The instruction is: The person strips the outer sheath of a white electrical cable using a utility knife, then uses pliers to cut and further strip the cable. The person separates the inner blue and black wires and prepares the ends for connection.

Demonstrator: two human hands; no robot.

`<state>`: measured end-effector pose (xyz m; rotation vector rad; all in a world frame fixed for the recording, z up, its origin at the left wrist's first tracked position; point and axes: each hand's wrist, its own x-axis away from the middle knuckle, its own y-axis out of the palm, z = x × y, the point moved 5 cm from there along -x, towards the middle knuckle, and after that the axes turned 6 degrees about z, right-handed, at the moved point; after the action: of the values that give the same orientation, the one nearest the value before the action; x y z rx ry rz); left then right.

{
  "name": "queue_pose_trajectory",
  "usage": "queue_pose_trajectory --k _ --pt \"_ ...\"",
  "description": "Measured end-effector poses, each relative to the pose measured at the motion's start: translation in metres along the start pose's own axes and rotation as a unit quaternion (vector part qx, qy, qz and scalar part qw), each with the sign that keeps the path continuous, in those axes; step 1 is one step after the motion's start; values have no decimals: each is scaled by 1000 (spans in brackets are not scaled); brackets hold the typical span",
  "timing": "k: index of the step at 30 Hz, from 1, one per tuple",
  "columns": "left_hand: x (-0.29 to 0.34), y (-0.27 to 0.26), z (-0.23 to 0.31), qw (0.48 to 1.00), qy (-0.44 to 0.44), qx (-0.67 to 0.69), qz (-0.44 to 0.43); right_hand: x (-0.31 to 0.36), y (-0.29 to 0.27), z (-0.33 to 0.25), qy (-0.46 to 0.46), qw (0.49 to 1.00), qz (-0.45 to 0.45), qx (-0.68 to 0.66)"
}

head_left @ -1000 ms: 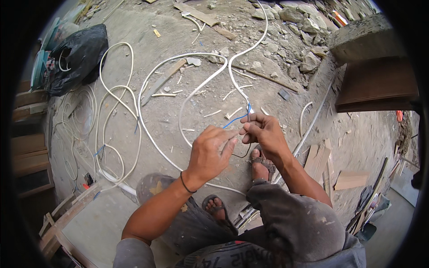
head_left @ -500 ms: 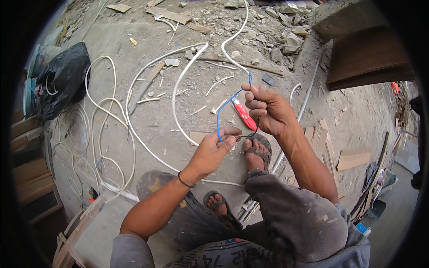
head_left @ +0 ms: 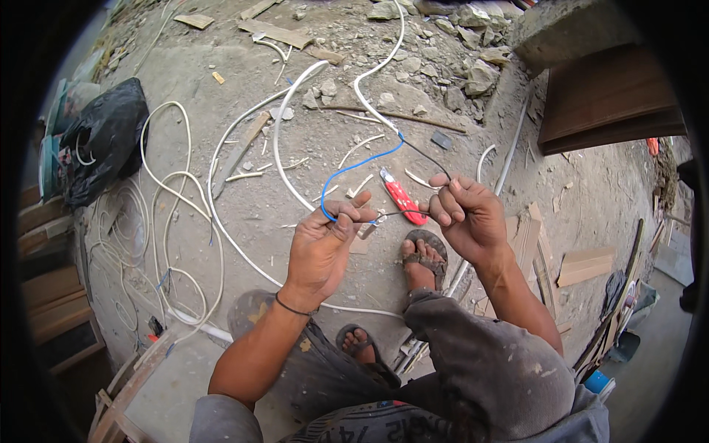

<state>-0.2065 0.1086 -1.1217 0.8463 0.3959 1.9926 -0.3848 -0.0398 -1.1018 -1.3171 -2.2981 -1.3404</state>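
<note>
Our left grip [head_left: 319, 249] pinches the thin blue insulated wire [head_left: 369, 157] and our right grip [head_left: 474, 223] the thin black insulated wire [head_left: 427, 156], which we should tension gently between the grips, unkinked where both leave the round white cable [head_left: 360, 92] ahead.

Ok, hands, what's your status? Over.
Left hand holding thin blue wire. Right hand gripping thin dark wire, strung between hands. Red, white-marked oblong tool beyond, on dusty ground.

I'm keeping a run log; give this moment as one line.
left hand: holds blue wire; right hand: holds dark wire; white cable: both wires emerging; red tool: on ground
</note>
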Motion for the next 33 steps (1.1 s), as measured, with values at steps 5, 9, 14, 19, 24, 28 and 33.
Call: queue_pose_trajectory --k 5,9,14,19,24,28,33 --pt "-8 13 19 923 -224 240 -200 7 -4 -17 -40 989 1 140" --pt "-22 12 10 943 -272 96 -165 6 7 -13 -13 975 -45 218" --pt "-46 8 7 967 -153 181 -91 12 25 -3 66 976 -113 176" --pt "-57 16 16 962 -110 227 -101 14 25 -2 133 980 -148 23" --pt "-70 13 26 1000 23 -18 4 9 25 2 135 984 -113 37" --pt "-83 11 18 866 102 -485 73 20 47 1 -112 809 -101 568" --pt "-93 6 -9 934 -61 -349 35 5 12 -1 98 943 38 317"
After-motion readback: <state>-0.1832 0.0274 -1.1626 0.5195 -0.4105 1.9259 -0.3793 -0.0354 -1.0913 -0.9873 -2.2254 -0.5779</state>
